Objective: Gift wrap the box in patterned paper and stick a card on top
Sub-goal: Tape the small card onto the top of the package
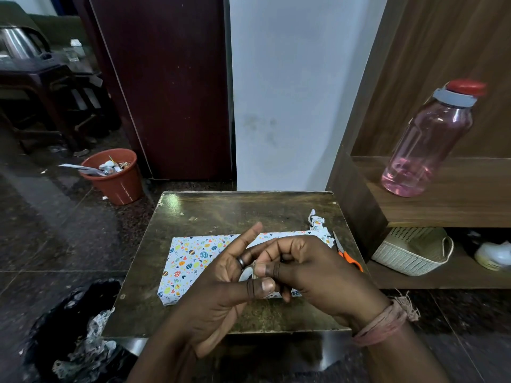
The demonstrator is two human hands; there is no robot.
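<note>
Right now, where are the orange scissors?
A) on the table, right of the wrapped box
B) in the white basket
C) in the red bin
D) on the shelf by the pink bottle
A: the scissors lie on the table, just right of the box, partly hidden behind the right hand.

Two bare hands, no sleeves

Left hand (pixel 218 294) wears a dark ring (pixel 241 261); right wrist carries frayed pinkish thread bands (pixel 383 323).

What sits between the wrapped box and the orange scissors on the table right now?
In the head view, a crumpled scrap of patterned paper lies at the right end of the wrapped box, between it and the scissors. The right hand hides the nearer stretch.
</note>
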